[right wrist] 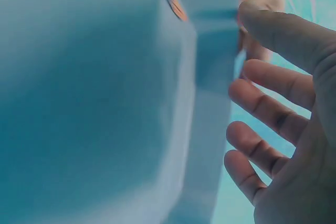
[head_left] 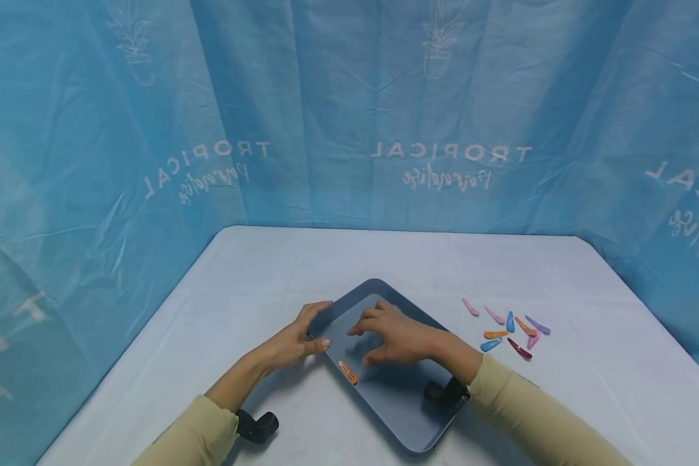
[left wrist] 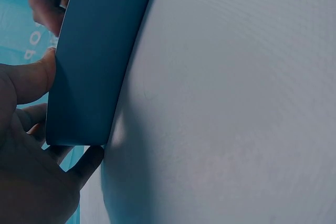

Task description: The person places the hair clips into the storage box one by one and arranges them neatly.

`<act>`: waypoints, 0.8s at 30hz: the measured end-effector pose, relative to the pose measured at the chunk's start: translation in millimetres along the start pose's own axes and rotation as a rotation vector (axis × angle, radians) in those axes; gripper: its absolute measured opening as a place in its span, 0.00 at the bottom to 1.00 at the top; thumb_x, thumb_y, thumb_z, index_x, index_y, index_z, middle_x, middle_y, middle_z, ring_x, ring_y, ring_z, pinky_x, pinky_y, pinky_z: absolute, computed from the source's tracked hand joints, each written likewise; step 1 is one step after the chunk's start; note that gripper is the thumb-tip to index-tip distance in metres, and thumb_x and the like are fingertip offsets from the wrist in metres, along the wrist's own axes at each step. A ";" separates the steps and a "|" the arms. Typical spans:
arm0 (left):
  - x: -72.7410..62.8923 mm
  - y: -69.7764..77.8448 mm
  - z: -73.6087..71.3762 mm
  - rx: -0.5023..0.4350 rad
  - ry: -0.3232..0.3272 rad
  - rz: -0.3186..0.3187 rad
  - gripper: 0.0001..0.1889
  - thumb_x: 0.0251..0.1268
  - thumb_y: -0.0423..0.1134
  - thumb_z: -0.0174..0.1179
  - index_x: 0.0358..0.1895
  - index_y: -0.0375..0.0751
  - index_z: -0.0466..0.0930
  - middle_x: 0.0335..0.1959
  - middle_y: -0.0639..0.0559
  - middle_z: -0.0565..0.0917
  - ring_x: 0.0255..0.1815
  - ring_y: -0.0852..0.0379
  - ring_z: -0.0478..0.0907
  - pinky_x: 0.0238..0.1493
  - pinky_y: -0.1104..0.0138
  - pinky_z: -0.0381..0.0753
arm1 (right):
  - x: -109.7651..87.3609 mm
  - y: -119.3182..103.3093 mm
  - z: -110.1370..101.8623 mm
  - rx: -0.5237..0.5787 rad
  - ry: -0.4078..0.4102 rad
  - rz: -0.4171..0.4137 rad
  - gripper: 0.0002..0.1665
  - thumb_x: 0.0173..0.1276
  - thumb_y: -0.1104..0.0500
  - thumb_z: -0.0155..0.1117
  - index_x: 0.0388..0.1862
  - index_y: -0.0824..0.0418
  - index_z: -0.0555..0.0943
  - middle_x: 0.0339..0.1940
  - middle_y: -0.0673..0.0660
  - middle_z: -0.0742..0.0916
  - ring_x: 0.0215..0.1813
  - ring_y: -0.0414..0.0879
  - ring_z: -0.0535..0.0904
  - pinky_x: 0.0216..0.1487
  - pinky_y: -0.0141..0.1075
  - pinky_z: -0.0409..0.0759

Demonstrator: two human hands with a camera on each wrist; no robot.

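Observation:
My left hand (head_left: 294,340) holds the grey-blue tray (head_left: 396,428) at its left corner. In the left wrist view, the thumb (left wrist: 38,80) is at the rim and the other fingers reach around the outer wall. Over the tray hovers my right hand (head_left: 400,335), fingers spread and loosely bent, nothing between them. An orange snap hair clip (head_left: 347,373) lies inside the tray along its left wall, below the right hand; the right wrist view also has this clip (right wrist: 175,4).
Several snap hair clips lie right of the tray, among them a dark red clip (head_left: 520,349), a purple clip (head_left: 538,325) and a pink clip (head_left: 470,307). A white cloth covers the table (head_left: 279,259). Blue printed curtains (head_left: 338,116) hang behind and at both sides.

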State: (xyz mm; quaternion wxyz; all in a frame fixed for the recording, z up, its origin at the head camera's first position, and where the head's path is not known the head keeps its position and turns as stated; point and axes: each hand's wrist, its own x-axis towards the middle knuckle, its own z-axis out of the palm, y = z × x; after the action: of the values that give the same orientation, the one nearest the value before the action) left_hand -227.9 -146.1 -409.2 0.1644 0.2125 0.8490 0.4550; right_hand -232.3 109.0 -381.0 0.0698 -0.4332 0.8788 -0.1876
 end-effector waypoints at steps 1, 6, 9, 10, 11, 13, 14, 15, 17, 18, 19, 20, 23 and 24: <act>0.3 -0.4 -0.1 0.001 -0.001 0.002 0.37 0.68 0.40 0.56 0.75 0.54 0.46 0.75 0.47 0.46 0.75 0.36 0.46 0.64 0.41 0.63 | -1.6 1.2 -4.6 -0.007 0.013 0.006 0.30 0.59 0.48 0.70 0.60 0.53 0.76 0.50 0.50 0.79 0.47 0.41 0.63 0.47 0.38 0.67; 1.0 -1.6 -1.1 0.007 -0.010 0.024 0.37 0.68 0.39 0.55 0.75 0.53 0.46 0.75 0.45 0.46 0.76 0.35 0.45 0.65 0.39 0.61 | -10.0 8.6 -26.2 -0.022 0.088 0.061 0.30 0.57 0.49 0.71 0.60 0.51 0.77 0.52 0.51 0.79 0.49 0.43 0.65 0.48 0.39 0.66; 0.4 -1.3 -1.4 0.008 -0.010 0.029 0.37 0.68 0.38 0.55 0.75 0.53 0.46 0.75 0.45 0.46 0.76 0.36 0.44 0.65 0.39 0.61 | -16.1 14.4 -37.3 -0.026 0.120 0.090 0.30 0.57 0.49 0.71 0.60 0.50 0.76 0.54 0.51 0.79 0.51 0.44 0.65 0.50 0.40 0.68; 0.2 -1.2 -1.4 0.008 -0.009 0.029 0.37 0.68 0.38 0.55 0.75 0.53 0.46 0.76 0.46 0.45 0.76 0.36 0.44 0.65 0.39 0.60 | -18.2 17.0 -40.2 -0.028 0.133 0.092 0.30 0.57 0.50 0.71 0.60 0.50 0.76 0.55 0.51 0.79 0.51 0.45 0.66 0.50 0.40 0.69; 0.0 -1.2 -1.4 0.011 -0.010 0.032 0.37 0.68 0.38 0.55 0.75 0.52 0.46 0.76 0.45 0.45 0.76 0.36 0.44 0.65 0.39 0.60 | -20.3 19.4 -43.3 -0.029 0.142 0.098 0.30 0.57 0.50 0.71 0.60 0.50 0.76 0.55 0.51 0.79 0.52 0.45 0.66 0.50 0.41 0.69; -0.1 -1.5 -1.3 0.011 -0.012 0.035 0.37 0.68 0.38 0.55 0.75 0.52 0.45 0.76 0.45 0.45 0.76 0.35 0.44 0.65 0.39 0.61 | -24.8 24.2 -49.7 -0.024 0.158 0.106 0.30 0.58 0.50 0.71 0.61 0.50 0.76 0.55 0.52 0.79 0.51 0.45 0.66 0.49 0.41 0.69; -0.1 -1.9 -1.3 0.014 -0.013 0.038 0.37 0.68 0.38 0.55 0.75 0.51 0.45 0.76 0.44 0.45 0.76 0.35 0.45 0.65 0.39 0.61 | -26.9 26.6 -52.3 -0.019 0.167 0.112 0.31 0.57 0.51 0.71 0.61 0.51 0.76 0.55 0.52 0.79 0.51 0.45 0.66 0.49 0.41 0.69; -0.2 -2.3 -1.4 0.015 -0.014 0.040 0.37 0.68 0.38 0.55 0.75 0.51 0.45 0.76 0.44 0.45 0.75 0.34 0.45 0.65 0.40 0.62 | -29.1 29.0 -54.9 -0.015 0.175 0.120 0.31 0.57 0.51 0.71 0.61 0.51 0.76 0.55 0.52 0.79 0.52 0.45 0.66 0.49 0.41 0.69; -0.3 -3.1 -1.5 0.016 -0.017 0.046 0.37 0.68 0.38 0.55 0.75 0.51 0.45 0.76 0.43 0.45 0.75 0.33 0.45 0.64 0.40 0.63 | -33.6 33.5 -60.1 -0.009 0.190 0.140 0.31 0.57 0.51 0.71 0.61 0.51 0.76 0.55 0.52 0.79 0.52 0.45 0.66 0.49 0.42 0.69; -0.4 -3.4 -1.6 0.015 -0.018 0.046 0.37 0.68 0.38 0.55 0.75 0.51 0.45 0.76 0.44 0.45 0.75 0.33 0.46 0.63 0.40 0.64 | -36.1 35.8 -62.6 -0.007 0.199 0.149 0.31 0.57 0.52 0.71 0.61 0.51 0.76 0.55 0.52 0.79 0.52 0.46 0.66 0.49 0.42 0.69; -0.5 -3.4 -1.7 0.014 -0.017 0.048 0.37 0.68 0.38 0.55 0.75 0.51 0.46 0.76 0.43 0.45 0.75 0.33 0.46 0.63 0.40 0.64 | -38.7 38.1 -65.0 -0.005 0.208 0.158 0.31 0.57 0.52 0.71 0.61 0.51 0.76 0.55 0.52 0.79 0.52 0.46 0.66 0.49 0.42 0.70; -0.7 -3.2 -1.7 0.013 -0.016 0.048 0.37 0.68 0.38 0.55 0.75 0.51 0.46 0.76 0.44 0.45 0.75 0.33 0.46 0.63 0.40 0.64 | -41.4 40.5 -67.3 0.000 0.217 0.165 0.31 0.57 0.52 0.71 0.61 0.51 0.76 0.55 0.52 0.79 0.52 0.47 0.66 0.49 0.43 0.70; -1.2 -2.6 -1.7 0.013 -0.013 0.049 0.37 0.68 0.38 0.55 0.75 0.51 0.46 0.76 0.44 0.46 0.75 0.33 0.46 0.63 0.40 0.64 | -50.3 49.7 -72.8 0.011 0.244 0.189 0.31 0.57 0.52 0.71 0.61 0.52 0.76 0.54 0.53 0.79 0.53 0.48 0.66 0.52 0.47 0.70; -1.4 -2.5 -1.7 0.013 -0.012 0.047 0.37 0.68 0.38 0.55 0.75 0.51 0.46 0.76 0.44 0.46 0.75 0.33 0.46 0.63 0.40 0.64 | -53.4 53.3 -74.1 0.017 0.251 0.197 0.32 0.57 0.52 0.71 0.61 0.53 0.76 0.54 0.54 0.79 0.53 0.49 0.66 0.54 0.49 0.69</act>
State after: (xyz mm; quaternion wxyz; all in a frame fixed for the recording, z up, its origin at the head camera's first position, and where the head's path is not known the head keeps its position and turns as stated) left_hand -228.0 -149.2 -410.3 0.1573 0.2363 0.8457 0.4519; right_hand -259.8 200.5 -335.8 -0.0188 -0.3173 0.9173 -0.2398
